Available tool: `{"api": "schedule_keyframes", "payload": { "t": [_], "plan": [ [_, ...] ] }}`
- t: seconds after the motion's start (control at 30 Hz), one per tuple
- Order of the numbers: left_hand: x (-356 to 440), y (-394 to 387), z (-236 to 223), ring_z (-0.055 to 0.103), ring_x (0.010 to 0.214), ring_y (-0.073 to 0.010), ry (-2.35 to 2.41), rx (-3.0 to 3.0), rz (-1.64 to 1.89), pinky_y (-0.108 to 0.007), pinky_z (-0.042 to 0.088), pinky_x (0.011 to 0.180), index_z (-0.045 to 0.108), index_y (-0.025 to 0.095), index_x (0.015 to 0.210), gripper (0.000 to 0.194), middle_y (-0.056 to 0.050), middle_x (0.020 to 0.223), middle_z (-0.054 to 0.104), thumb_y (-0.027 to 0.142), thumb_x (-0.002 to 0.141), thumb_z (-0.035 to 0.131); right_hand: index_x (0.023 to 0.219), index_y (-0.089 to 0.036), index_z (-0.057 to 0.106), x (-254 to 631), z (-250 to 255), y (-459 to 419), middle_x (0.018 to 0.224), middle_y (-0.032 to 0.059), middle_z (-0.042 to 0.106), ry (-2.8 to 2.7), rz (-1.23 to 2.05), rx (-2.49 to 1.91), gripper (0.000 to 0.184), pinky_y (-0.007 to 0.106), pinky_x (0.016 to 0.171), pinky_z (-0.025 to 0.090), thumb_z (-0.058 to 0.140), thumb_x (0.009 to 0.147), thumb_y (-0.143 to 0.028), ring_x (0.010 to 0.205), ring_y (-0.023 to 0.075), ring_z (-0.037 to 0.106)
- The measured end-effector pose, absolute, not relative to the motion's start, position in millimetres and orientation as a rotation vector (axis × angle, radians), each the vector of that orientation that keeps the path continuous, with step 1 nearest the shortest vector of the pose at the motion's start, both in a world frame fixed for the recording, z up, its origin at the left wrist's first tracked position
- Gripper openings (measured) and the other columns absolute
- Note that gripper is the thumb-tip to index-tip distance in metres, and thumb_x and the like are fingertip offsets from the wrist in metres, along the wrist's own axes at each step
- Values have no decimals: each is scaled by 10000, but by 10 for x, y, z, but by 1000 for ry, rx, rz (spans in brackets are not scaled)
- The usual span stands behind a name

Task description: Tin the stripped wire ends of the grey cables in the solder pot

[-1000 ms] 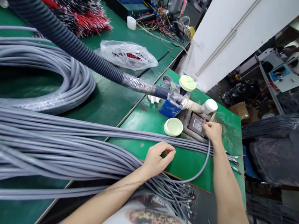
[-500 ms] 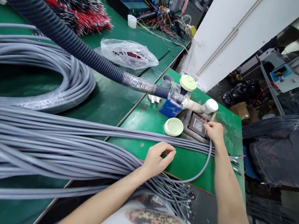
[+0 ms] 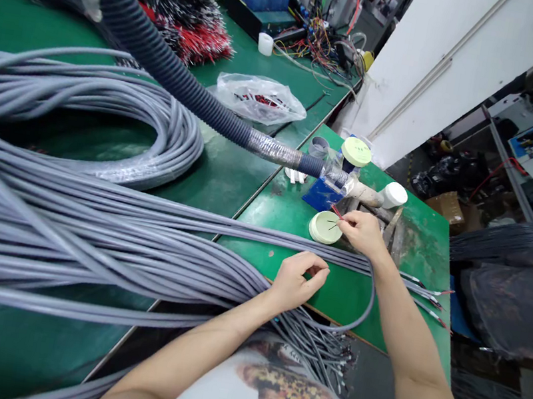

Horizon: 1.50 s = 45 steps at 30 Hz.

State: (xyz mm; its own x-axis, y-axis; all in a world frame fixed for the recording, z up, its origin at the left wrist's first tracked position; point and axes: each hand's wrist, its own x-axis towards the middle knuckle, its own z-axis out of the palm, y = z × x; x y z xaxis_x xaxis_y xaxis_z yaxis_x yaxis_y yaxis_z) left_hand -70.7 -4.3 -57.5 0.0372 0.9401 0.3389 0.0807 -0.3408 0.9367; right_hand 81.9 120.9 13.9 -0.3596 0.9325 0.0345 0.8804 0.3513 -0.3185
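My right hand point(image 3: 365, 234) pinches the stripped end of a grey cable point(image 3: 372, 298). Its red and dark wires point(image 3: 336, 212) point left over a shallow pale-green dish point(image 3: 315, 230); whether their tips touch it I cannot tell. From that hand the cable loops down towards the bundle at the table's front edge. My left hand point(image 3: 298, 282) hovers by the grey cable bundle point(image 3: 215, 265), thumb and fingertips curled together, with nothing visible in them. Behind my right hand, a dirty dark block point(image 3: 398, 239) is largely hidden.
A ribbed hose point(image 3: 202, 91) crosses from upper left and ends above the block. Near its nozzle stand a white-lidded jar point(image 3: 393, 194), a green-lidded jar point(image 3: 356, 152) and a blue box point(image 3: 320, 194). Coiled cable point(image 3: 174, 144) and a plastic bag point(image 3: 262, 99) lie further left.
My right hand has moved left with the cable end, from the square pot in the dark block to the green dish. My left hand keeps its curled pose. The camera view has shifted slightly.
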Motion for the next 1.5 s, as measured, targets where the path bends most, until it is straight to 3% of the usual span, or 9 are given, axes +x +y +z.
{"api": "schedule_keyframes", "payload": {
  "t": [0.33,0.6,0.83,1.2,1.5],
  "plan": [
    [-713,-40,-569,562,630,-124,1074,1535,1402,-241,450,625,625,179,742,108,-9,661,612,179,825,555,704,-160,720,773,34,1243,707,36,671,-2472,334,-1680,237,244,552,302,512,755,-264,618,135,537],
    [-720,-37,-567,562,632,-123,1057,1517,1404,-241,452,630,623,178,744,103,-11,671,616,170,821,556,641,-142,682,1429,261,1215,562,9,584,-2203,169,-1832,293,245,536,302,522,761,-356,549,124,500],
    [-711,-40,-582,559,622,-120,1043,1513,1431,-236,455,621,621,179,753,100,-10,670,613,194,828,557,654,-149,723,1907,-20,1373,542,20,602,-2042,43,-2098,308,246,528,301,508,708,-363,556,144,510],
    [-720,-36,-569,552,625,-117,1035,1511,1421,-234,443,620,615,175,750,92,-9,668,605,175,825,563,613,-158,719,2000,-225,1479,548,28,597,-2003,52,-2157,273,254,534,291,520,674,-334,578,159,520],
    [-717,-36,-574,551,616,-113,1036,1502,1445,-230,445,617,636,170,751,80,-9,666,614,157,806,579,629,-141,694,1911,87,1248,516,-5,518,-1937,146,-2043,297,243,525,305,536,734,-369,543,132,484]
  ]
}}
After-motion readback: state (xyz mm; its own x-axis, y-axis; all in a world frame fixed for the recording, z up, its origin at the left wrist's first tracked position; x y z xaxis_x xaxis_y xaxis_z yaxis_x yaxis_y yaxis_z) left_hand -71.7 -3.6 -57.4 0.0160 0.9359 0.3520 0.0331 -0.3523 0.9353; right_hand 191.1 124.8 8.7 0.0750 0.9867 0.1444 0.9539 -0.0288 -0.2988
